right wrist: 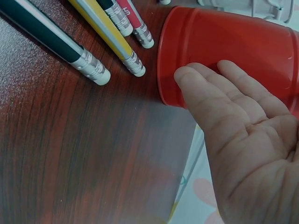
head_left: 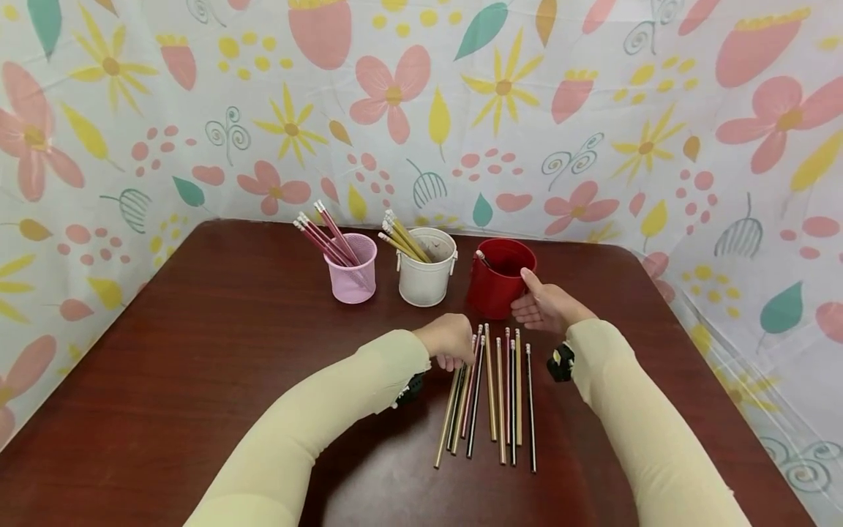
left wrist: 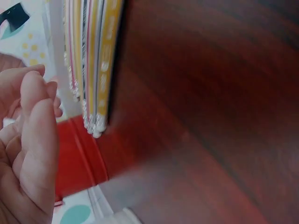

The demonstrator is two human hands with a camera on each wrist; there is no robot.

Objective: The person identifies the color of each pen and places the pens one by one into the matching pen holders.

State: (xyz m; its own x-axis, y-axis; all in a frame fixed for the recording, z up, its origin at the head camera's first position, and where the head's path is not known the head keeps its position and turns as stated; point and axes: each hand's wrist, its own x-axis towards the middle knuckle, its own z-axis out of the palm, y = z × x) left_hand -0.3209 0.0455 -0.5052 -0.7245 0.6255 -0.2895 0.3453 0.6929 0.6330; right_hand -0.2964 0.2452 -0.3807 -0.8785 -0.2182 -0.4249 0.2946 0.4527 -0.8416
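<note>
Pink pencils [head_left: 339,234] fill the pink mesh cup [head_left: 352,284], gold pencils [head_left: 411,241] the white bucket [head_left: 424,284], one dark pencil [head_left: 484,260] the red bucket [head_left: 492,291]; I judge the work partly done, with mixed loose pencils [head_left: 500,402] left on the tabletop [head_left: 197,351]. My left grip [head_left: 451,340] curls over their eraser ends, pinching one or none, I can't tell; my right grip [head_left: 549,307] spreads wide at the red bucket.
</note>
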